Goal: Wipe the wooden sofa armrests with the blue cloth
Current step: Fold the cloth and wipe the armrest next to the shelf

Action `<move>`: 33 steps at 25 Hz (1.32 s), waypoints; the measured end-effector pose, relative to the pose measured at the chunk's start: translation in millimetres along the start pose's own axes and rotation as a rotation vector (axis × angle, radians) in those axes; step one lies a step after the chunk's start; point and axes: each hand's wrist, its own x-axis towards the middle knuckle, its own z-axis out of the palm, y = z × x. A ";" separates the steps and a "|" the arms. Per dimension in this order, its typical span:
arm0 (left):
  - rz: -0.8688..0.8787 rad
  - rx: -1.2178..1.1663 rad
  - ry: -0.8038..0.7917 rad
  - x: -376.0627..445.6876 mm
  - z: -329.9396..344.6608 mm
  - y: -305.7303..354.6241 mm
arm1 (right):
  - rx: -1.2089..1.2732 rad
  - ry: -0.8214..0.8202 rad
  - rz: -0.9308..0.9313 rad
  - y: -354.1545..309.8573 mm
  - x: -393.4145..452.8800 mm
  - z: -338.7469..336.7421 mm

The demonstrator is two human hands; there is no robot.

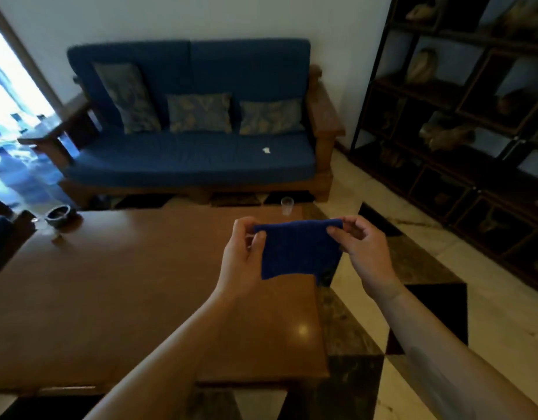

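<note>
Blue cloth (pixel 298 250) pinched by 2 hands.

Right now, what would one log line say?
stage: pre-wipe | left hand + right hand: pinch cloth over table | armrests: untouched

Glass (pixel 287 205) and ashtray (pixel 59 216) on coffee table (pixel 116 283).

Both your bare forearms are stretched out in front of you, hands raised level with each other. Your left hand (pixel 242 253) and right hand (pixel 364 250) each pinch between thumb and curled fingertips, palms facing inward.
</note>
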 end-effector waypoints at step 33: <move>0.275 -0.288 -0.333 68.8 95.0 162.3 | -0.049 0.471 -0.201 -137.3 -40.1 -141.1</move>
